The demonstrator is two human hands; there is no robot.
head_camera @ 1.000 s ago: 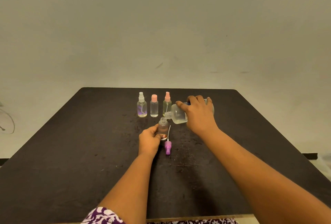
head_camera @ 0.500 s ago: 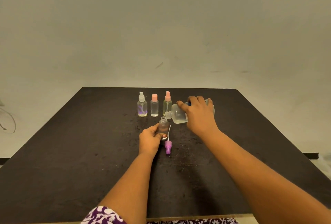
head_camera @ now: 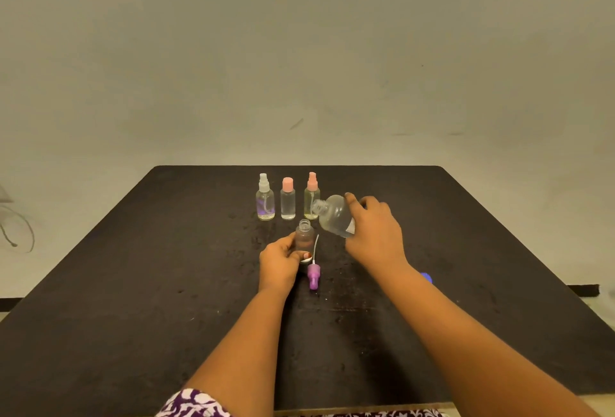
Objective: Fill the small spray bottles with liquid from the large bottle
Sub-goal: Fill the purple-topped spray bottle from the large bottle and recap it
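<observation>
A person's left hand grips a small uncapped clear plastic spray bottle near its base, thumb and fingers curled round it. It holds the bottle upright on a dark, scuffed table, about midway between the left and right edges and nearer the far edge than the near one. The right hand is wrapped round the body of a large rounded clear plastic bottle, which is held off the table and tilted, its open threaded neck pointing left and slightly up. That neck sits just above and to the right of the small bottle's open mouth, apart from it; whether liquid is passing between them cannot be told. Clear liquid shows in the large bottle's lower part.

A purple spray pump head lies on the table just right of the left hand, its thin white dip tube running toward the far edge beside the held bottle. Near the middle of the far edge three more small clear bottles stand in a row: one with a white spray top, one with a pink cap and one with a pink spray top, the last partly behind the large bottle's neck. A small blue object peeks from behind the right forearm, toward the right edge. A purple-and-white patterned garment shows at the near edge.
</observation>
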